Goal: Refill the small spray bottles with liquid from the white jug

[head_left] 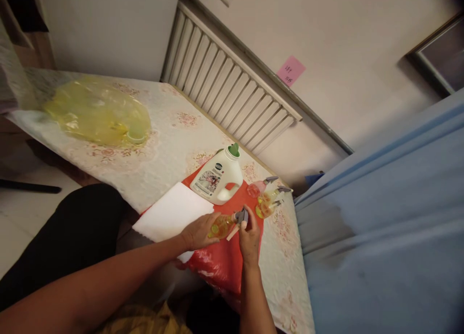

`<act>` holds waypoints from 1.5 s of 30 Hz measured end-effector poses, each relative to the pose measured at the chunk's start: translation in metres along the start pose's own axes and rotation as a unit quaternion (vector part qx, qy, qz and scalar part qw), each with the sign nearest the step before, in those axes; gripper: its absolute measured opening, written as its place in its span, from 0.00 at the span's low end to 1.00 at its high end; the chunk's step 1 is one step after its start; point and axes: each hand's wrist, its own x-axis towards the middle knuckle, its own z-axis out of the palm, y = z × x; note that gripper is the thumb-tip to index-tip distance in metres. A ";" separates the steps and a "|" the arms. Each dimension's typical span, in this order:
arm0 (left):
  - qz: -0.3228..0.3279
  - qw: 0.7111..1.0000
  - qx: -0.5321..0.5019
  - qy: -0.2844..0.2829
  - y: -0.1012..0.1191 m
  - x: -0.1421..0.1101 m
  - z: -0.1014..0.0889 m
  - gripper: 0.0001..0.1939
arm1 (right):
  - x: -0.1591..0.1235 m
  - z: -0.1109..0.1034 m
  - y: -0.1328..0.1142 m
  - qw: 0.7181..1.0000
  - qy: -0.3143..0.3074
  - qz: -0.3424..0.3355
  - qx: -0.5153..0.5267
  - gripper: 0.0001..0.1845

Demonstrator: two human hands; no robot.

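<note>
My left hand [201, 232] is closed around the body of a small clear spray bottle [222, 226] with yellow liquid in it. At its other end, my right hand [250, 233] grips the grey spray head [241, 217]. The bottle lies tilted almost sideways above a red plastic sheet [221, 261]. Just beyond my hands, a white detergent jug [217, 177] stands uncapped, with a green spout showing at its mouth. A white cloth or paper towel [170, 213] lies beside my left hand.
Several more spray bottles [266, 204], one with pink liquid, stand right of the jug. A yellow plastic bag [101, 111] with a pale green cap [136, 137] lies at the left on the floral tablecloth [170, 102]. A radiator [228, 78] and a blue curtain [384, 218] border the table.
</note>
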 end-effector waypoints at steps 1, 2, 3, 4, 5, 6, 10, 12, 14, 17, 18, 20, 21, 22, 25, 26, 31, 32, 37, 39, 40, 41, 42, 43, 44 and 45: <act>0.000 1.000 0.003 -0.001 0.000 0.000 0.000 0.42 | 0.001 0.001 -0.002 1.000 0.015 0.011 0.009 0.30; 0.001 1.000 0.004 -0.001 -0.001 0.000 0.000 0.42 | 0.001 0.002 -0.003 0.999 0.032 0.023 0.020 0.29; 0.003 1.000 0.003 0.000 -0.001 0.000 0.000 0.42 | 0.002 0.003 -0.003 0.998 0.047 0.033 0.031 0.29; 0.003 1.000 0.001 0.001 -0.001 0.000 0.000 0.41 | 0.003 0.005 -0.003 0.996 0.059 0.042 0.042 0.29; 0.002 1.000 0.000 0.000 -0.001 0.000 0.000 0.42 | 0.004 0.006 -0.002 0.995 0.066 0.048 0.050 0.30; 0.001 1.000 -0.001 -0.002 -0.001 0.000 0.000 0.42 | 0.005 0.007 -0.001 0.995 0.069 0.052 0.054 0.30; 0.000 1.000 -0.005 -0.007 0.000 0.000 -0.001 0.42 | 0.002 0.011 0.003 0.997 0.055 0.049 0.030 0.29; 0.004 1.000 -0.006 -0.005 0.000 0.000 -0.001 0.41 | 0.000 0.012 0.004 0.998 0.050 0.039 0.009 0.27; 0.005 1.000 -0.001 -0.003 0.000 0.000 -0.001 0.41 | -0.003 0.011 0.005 0.999 0.039 0.028 -0.010 0.27; 0.004 1.000 0.007 0.003 0.001 0.000 -0.001 0.41 | -0.006 0.008 0.009 0.999 0.020 0.017 -0.027 0.28; 0.005 1.000 0.007 0.005 0.001 0.000 -0.001 0.40 | -0.006 0.007 0.011 0.999 0.014 0.016 -0.028 0.28; 0.010 1.000 0.001 0.011 0.001 -0.001 -0.001 0.40 | -0.006 0.006 0.014 0.999 0.000 0.015 -0.029 0.29; 0.012 1.000 -0.004 0.014 0.001 -0.001 0.000 0.39 | -0.006 0.005 0.015 0.999 -0.008 0.014 -0.031 0.30; 0.013 1.000 -0.008 0.015 0.001 -0.001 0.000 0.39 | -0.006 0.005 0.016 0.999 -0.013 0.011 -0.033 0.30; 0.008 1.000 -0.010 0.018 0.001 0.000 0.000 0.40 | -0.007 0.006 0.014 0.999 -0.009 -0.001 -0.041 0.30; 0.007 1.000 -0.010 0.016 0.001 0.000 0.000 0.41 | -0.007 0.007 0.012 0.999 -0.001 -0.002 -0.046 0.30; 0.015 1.000 -0.021 0.014 0.004 0.000 -0.003 0.38 | -0.008 0.014 0.007 0.994 0.088 0.030 -0.050 0.21; 0.012 1.000 -0.022 0.015 0.004 0.000 -0.004 0.38 | -0.007 0.015 0.006 0.992 0.106 0.038 -0.049 0.18; 0.006 1.000 -0.008 0.002 0.000 0.000 -0.001 0.41 | -0.005 0.012 0.004 0.995 0.077 0.048 -0.051 0.15; 0.007 1.000 -0.002 0.000 -0.003 0.000 0.001 0.42 | -0.005 0.009 0.004 0.996 0.048 0.057 -0.044 0.17; 0.009 1.000 -0.001 0.001 -0.003 0.000 0.002 0.42 | -0.004 0.008 0.005 0.996 0.038 0.064 -0.040 0.18; 0.012 1.000 -0.001 0.002 -0.004 0.000 0.002 0.42 | -0.004 0.007 0.006 0.996 0.032 0.071 -0.035 0.18; 0.016 1.000 0.000 0.003 -0.004 0.000 0.002 0.42 | -0.004 0.007 0.008 0.996 0.027 0.076 -0.029 0.19; 0.018 1.000 0.001 0.004 -0.004 0.000 0.003 0.42 | -0.004 0.007 0.010 0.997 0.024 0.076 -0.025 0.19; 0.020 1.000 0.002 0.004 -0.004 0.000 0.002 0.42 | -0.004 0.006 0.012 0.997 0.022 0.069 -0.023 0.19; 0.021 1.000 0.004 0.002 -0.004 -0.001 0.002 0.42 | -0.004 0.006 0.014 0.998 0.019 0.058 -0.024 0.19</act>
